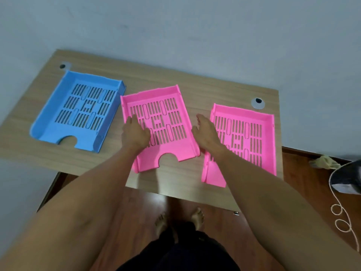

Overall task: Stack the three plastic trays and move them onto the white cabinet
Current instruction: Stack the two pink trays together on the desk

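Three slotted plastic trays lie flat, side by side, on a wooden table (195,89). A blue tray (78,112) is at the left, a pink tray (164,118) in the middle and a second pink tray (252,133) at the right. My left hand (135,133) rests over the middle tray's left wall, fingers spread, thumb inside the tray. My right hand (205,132) hovers in the gap between the two pink trays, close to the middle tray's right wall, fingers apart. Neither hand is closed on a tray. The white cabinet is out of view.
The table stands against a pale wall and has two round cable holes, one back left (62,66) and one back right (258,101). On the wooden floor at the right lie a coiled white cord (340,212), a dark object (347,178) and a yellowish cloth (322,161).
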`<act>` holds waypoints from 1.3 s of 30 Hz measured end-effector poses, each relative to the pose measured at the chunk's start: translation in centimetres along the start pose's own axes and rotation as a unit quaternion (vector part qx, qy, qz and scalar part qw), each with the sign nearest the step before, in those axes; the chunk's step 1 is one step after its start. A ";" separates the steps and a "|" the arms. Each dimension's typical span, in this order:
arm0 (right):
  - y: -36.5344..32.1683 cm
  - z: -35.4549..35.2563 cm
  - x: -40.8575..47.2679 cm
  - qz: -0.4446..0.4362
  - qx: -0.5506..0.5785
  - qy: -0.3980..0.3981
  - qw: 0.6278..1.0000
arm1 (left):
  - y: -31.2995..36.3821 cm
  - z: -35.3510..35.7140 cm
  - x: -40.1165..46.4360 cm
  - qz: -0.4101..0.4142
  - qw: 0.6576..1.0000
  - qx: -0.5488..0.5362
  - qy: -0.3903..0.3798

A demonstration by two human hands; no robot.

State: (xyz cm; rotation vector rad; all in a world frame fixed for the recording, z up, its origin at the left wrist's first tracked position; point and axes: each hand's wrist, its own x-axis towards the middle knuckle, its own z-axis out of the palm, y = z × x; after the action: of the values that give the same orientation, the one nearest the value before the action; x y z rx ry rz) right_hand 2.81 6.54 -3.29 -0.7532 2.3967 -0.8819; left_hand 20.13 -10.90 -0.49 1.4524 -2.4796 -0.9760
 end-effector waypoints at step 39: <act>1.8 -6.8 -10.0 0.103 0.050 0.200 0.973 | 6.6 -1.8 -4.0 0.057 0.995 -0.074 -0.044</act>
State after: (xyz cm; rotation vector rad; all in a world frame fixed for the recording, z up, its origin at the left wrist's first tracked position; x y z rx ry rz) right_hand 5.52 16.93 2.49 -0.2993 2.6872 -1.1427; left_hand 18.05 -6.30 5.57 1.2366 -2.4565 -1.1968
